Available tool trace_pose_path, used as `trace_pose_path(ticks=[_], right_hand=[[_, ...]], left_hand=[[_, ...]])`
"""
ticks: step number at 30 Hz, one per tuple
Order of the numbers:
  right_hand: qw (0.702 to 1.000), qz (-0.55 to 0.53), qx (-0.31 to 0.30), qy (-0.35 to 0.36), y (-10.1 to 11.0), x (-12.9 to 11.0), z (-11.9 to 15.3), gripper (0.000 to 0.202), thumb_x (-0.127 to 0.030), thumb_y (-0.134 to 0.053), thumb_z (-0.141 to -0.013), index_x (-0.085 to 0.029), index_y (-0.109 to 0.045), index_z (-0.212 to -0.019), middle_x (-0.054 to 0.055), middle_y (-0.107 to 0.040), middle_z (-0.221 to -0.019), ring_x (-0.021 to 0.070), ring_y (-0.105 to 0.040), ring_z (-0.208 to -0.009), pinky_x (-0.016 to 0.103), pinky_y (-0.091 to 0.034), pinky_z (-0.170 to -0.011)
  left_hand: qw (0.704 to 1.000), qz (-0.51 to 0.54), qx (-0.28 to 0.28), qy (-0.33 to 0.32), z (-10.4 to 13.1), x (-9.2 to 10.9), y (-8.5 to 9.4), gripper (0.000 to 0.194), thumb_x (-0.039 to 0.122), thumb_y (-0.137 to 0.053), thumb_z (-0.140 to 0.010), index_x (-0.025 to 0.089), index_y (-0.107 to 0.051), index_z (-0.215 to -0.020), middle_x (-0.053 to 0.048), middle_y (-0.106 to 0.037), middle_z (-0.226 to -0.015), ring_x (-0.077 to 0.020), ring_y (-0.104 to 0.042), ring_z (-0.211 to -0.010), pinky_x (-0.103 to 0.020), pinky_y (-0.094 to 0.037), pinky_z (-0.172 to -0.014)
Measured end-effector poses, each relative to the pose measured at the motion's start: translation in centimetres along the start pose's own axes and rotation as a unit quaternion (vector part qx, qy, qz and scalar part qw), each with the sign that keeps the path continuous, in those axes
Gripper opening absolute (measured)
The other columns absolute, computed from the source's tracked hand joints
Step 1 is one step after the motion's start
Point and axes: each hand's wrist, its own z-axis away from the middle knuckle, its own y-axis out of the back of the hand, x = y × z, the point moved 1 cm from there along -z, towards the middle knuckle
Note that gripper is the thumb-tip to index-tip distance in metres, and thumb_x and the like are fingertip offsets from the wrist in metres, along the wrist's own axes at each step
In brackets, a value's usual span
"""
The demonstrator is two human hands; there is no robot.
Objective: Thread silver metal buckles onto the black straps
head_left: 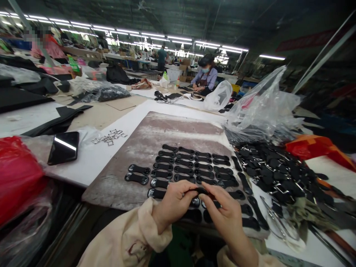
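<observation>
Cream sleeves [141, 230] reach in at the bottom, the left one turned back in a thick cuff. Beneath everything spreads the white bench [119, 122], and on it lies a large brown, chalk-smeared board [116, 181]. Clear plastic bags [264, 107] billow beyond the board's far right corner, and a red bag [19, 178] bulges at the left edge. Right of the board sits a heap of black pieces [278, 167] with metal rings; a metal tool [275, 220] with looped handles lies just nearer. Across the bench, a person [204, 76] bends over work. Over the board's near part, the left hand [174, 204] and right hand [229, 213] almost meet, the fingers of each pinching one black strip [201, 190], its shape partly hidden. A dark phone [64, 147] rests left of the board. Round-ended black pieces [164, 166] fill the board in rows. Smallest are loose rectangular metal rings [109, 137], scattered near the phone.
</observation>
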Motion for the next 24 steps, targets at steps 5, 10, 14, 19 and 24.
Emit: trace_pose_path(ticks=[5,10,14,19,24], right_hand=[[0.999,-0.037,-0.007,-0.018,0.2,-0.9,-0.4,0.014,-0.018,-0.057,-0.088,-0.023,-0.071,-0.085,0.003,-0.069,-0.079,0.0190,-0.063,-0.076,0.030,-0.050,-0.069],[0.998,-0.051,0.011,-0.044,-0.2,-0.9,-0.2,0.016,-0.019,-0.057,-0.087,-0.023,-0.071,-0.092,0.003,-0.069,-0.080,0.0183,-0.063,-0.076,0.029,-0.050,-0.070],[0.997,-0.074,0.025,-0.024,-0.4,-0.6,-0.1,0.024,-0.017,-0.062,-0.085,-0.025,-0.069,-0.106,0.004,-0.071,-0.092,0.0188,-0.065,-0.082,0.029,-0.052,-0.076],[0.996,-0.067,0.050,-0.029,-0.1,-0.9,0.1,0.019,-0.017,-0.067,-0.080,-0.022,-0.072,-0.098,0.004,-0.071,-0.083,0.0186,-0.065,-0.074,0.028,-0.052,-0.068],[0.996,-0.060,0.049,-0.040,0.1,-0.9,0.0,0.018,-0.021,-0.066,-0.081,-0.021,-0.071,-0.098,0.005,-0.070,-0.080,0.0188,-0.065,-0.070,0.028,-0.052,-0.063]], left_hand=[[0.990,0.088,-0.064,0.095,-0.1,-0.6,-0.4,0.017,0.026,-0.061,-0.079,0.018,-0.070,-0.092,-0.005,-0.070,-0.086,-0.0183,-0.062,-0.080,-0.026,-0.047,-0.074],[0.983,0.078,-0.110,0.124,-0.3,-0.6,0.0,0.018,0.031,-0.060,-0.078,0.018,-0.072,-0.081,-0.003,-0.069,-0.078,-0.0178,-0.059,-0.076,-0.025,-0.044,-0.071],[0.973,0.118,-0.101,0.169,-0.4,-0.9,0.1,0.018,0.033,-0.065,-0.074,0.016,-0.070,-0.076,-0.002,-0.065,-0.071,-0.0143,-0.054,-0.064,-0.023,-0.041,-0.060],[0.964,0.169,-0.075,0.194,-0.1,-1.4,-0.2,0.017,0.031,-0.067,-0.073,0.015,-0.069,-0.079,-0.002,-0.064,-0.071,-0.0133,-0.053,-0.063,-0.022,-0.041,-0.059],[0.958,0.196,-0.062,0.200,-0.2,-1.2,-0.2,0.016,0.030,-0.067,-0.074,0.015,-0.066,-0.078,0.000,-0.061,-0.067,-0.0120,-0.052,-0.062,-0.022,-0.039,-0.059]])
